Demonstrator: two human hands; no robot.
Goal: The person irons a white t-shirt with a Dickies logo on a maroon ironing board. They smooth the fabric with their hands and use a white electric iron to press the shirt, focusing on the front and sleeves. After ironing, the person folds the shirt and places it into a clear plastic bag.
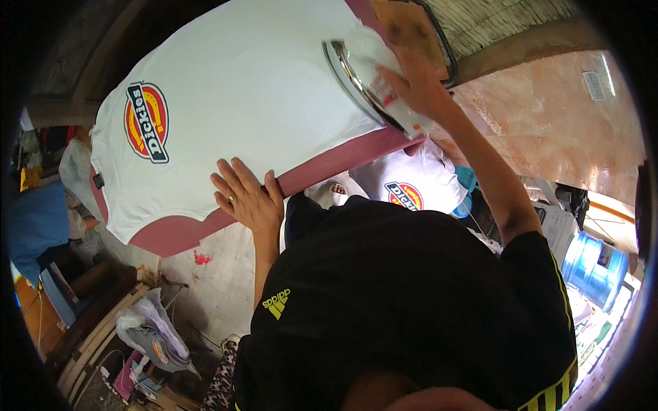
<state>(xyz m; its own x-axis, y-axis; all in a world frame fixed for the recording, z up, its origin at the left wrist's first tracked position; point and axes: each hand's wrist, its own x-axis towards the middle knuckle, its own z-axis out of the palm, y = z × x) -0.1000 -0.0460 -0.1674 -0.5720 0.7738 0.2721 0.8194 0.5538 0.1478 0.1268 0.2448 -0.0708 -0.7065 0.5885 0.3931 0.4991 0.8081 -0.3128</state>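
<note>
A white T-shirt (253,89) with a red, yellow and navy printed logo (146,123) lies spread flat over a dark pink ironing board (329,164). My right hand (415,82) is closed round the handle of a clothes iron (370,82), whose shiny metal soleplate edge rests on the shirt near its right end. Part of the iron's handle is hidden under my fingers. Flat on the shirt's near edge lies my left hand (250,192), its fingers spread and a ring on one of them.
Below the board's near edge hangs another white shirt (411,178) with a like print. A scorched tan pad (411,34) sits beyond the iron. Bagged grey folded shirts (157,342) are at lower left, a blue water jug (595,270) at far right.
</note>
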